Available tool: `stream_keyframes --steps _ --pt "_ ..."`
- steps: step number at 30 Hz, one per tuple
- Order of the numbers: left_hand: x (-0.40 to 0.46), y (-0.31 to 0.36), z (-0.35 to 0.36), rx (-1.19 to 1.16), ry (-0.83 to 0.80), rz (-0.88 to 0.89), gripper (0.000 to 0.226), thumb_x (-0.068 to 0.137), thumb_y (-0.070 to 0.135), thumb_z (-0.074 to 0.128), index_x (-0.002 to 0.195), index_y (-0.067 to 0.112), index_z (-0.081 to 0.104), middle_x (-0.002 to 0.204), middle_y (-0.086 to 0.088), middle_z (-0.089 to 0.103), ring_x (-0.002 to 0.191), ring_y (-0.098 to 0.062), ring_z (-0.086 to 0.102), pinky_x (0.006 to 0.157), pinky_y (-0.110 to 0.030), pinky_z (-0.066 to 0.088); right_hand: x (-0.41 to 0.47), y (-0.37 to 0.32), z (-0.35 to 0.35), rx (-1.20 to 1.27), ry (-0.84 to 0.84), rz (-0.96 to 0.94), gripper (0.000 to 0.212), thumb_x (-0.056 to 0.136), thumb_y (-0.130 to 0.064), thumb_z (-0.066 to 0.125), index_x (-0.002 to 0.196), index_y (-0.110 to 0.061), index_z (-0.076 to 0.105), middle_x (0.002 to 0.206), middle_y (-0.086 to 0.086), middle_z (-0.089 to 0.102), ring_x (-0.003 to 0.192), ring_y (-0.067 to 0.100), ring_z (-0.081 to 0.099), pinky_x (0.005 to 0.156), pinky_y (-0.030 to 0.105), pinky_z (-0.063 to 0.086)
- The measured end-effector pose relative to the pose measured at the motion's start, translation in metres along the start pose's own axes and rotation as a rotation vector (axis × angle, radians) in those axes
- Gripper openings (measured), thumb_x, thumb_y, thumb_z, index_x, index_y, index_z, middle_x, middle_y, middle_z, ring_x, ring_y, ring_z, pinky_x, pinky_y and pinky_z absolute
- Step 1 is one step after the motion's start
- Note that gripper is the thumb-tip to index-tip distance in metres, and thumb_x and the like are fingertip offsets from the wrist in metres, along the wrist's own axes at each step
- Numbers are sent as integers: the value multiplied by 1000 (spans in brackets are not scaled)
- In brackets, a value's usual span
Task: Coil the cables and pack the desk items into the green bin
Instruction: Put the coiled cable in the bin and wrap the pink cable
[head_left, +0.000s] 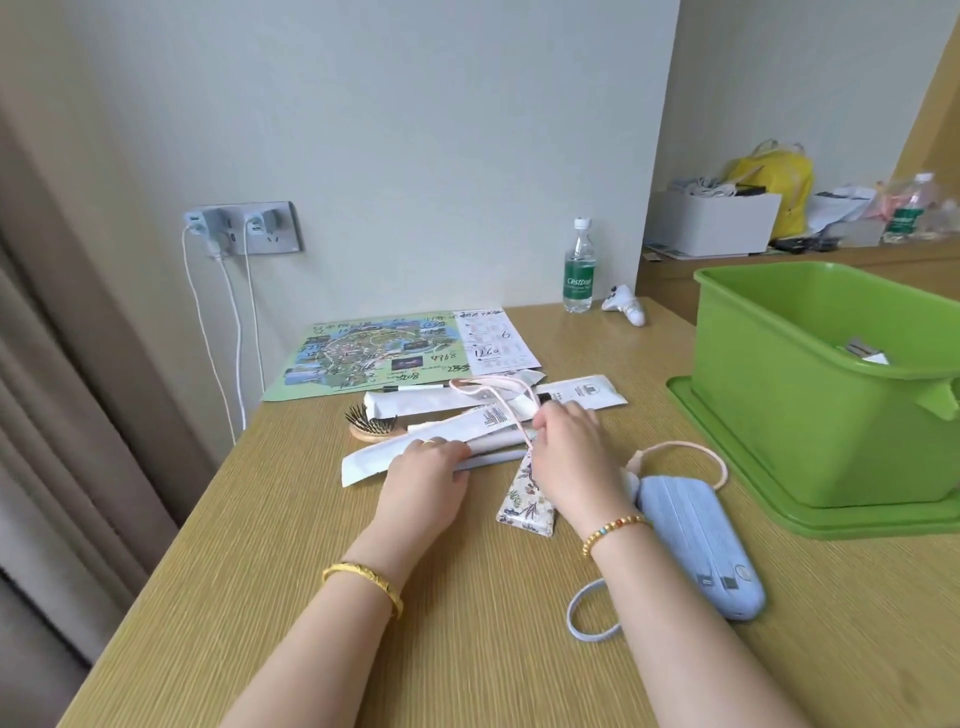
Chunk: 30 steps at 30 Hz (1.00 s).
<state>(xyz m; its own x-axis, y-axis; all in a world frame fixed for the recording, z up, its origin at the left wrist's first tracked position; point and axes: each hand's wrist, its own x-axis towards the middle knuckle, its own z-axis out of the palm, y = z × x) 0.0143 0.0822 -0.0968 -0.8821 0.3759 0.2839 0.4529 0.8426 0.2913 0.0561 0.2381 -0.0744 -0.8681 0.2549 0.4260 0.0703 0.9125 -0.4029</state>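
Note:
Several long white paper packets (457, 431) lie in a loose pile at the middle of the wooden desk (467, 623). My left hand (426, 467) rests on the lowest packet, fingers curled over its edge. My right hand (566, 447) pinches a thin pink cord (493, 395) that loops over the packets and leads to a floral pouch (527, 499). A pale blue power bank (696, 545) with a pink cable (691, 452) and a blue loop (587, 618) lies to the right. The green bin (810, 415) stands at the right on its lid (727, 467).
A wooden hairbrush (371, 423) and a black pen (415, 387) lie beside the pile, a printed map (384, 353) behind it. A water bottle (579, 270) and a small white object (626, 304) stand near the wall. White cables (234, 332) hang from the wall socket (244, 228).

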Motion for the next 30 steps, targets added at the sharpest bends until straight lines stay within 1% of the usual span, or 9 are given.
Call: stream_keyframes --steps 8,11,13,17,19,21,23,27,30 --pt "-5 6 -1 198 -64 0 29 93 30 46 116 12 50 119 -6 52 113 -27 44 90 -36 39 -5 7 -13 -165 -174 111 19 91 -9 43 106 -9 54 114 9 56 111 28 47 92 39 40" --pt "-6 3 -2 233 -77 -17 28 94 30 44 115 12 48 118 -7 53 111 -27 45 89 -36 39 -7 0 -13 -139 -48 49 14 94 -15 42 100 -11 54 108 8 56 106 27 48 82 34 38" --pt "-7 1 -3 251 -72 -28 29 94 31 44 115 12 49 117 -8 52 111 -28 45 89 -36 40 -11 -5 -10 -142 -19 4 20 95 -25 42 100 -13 58 107 7 56 106 27 48 82 34 37" --pt "-7 0 -3 264 -58 -21 30 93 33 45 116 13 50 119 -6 50 112 -27 44 89 -36 40 -14 -5 1 -318 -179 51 40 92 -45 44 116 -13 53 119 9 52 114 27 44 93 38 34" --pt "-7 -1 -4 253 -42 -6 27 94 31 43 114 14 49 117 -5 53 110 -26 46 85 -35 40 -13 -4 1 -332 -201 66 35 93 -39 46 116 -13 49 118 9 56 112 28 49 92 40 34" --pt "-8 0 -4 226 -22 6 22 95 26 42 111 13 47 112 -5 57 104 -27 50 79 -34 38 -12 -4 -2 -275 -162 60 19 92 -21 46 110 -16 51 109 6 62 107 29 52 91 41 29" --pt "-9 2 -4 214 -12 6 21 93 20 42 113 12 45 108 -7 59 100 -30 54 75 -35 38 -12 -4 -5 -225 -150 15 22 88 -7 44 105 -18 53 99 3 65 103 28 54 91 42 26" --pt "-8 -1 -9 115 -70 -47 27 89 14 44 114 8 53 107 -12 59 97 -31 57 77 -35 42 -11 -5 1 -214 -114 -107 26 85 -3 43 103 -18 52 104 1 62 106 26 52 90 38 31" --pt "-9 -3 -19 -88 -100 -103 23 90 22 49 105 9 61 92 -7 65 83 -25 58 64 -28 39 -11 -8 3 -163 59 -142 26 86 -4 43 108 -16 52 110 4 54 108 26 45 86 34 35"
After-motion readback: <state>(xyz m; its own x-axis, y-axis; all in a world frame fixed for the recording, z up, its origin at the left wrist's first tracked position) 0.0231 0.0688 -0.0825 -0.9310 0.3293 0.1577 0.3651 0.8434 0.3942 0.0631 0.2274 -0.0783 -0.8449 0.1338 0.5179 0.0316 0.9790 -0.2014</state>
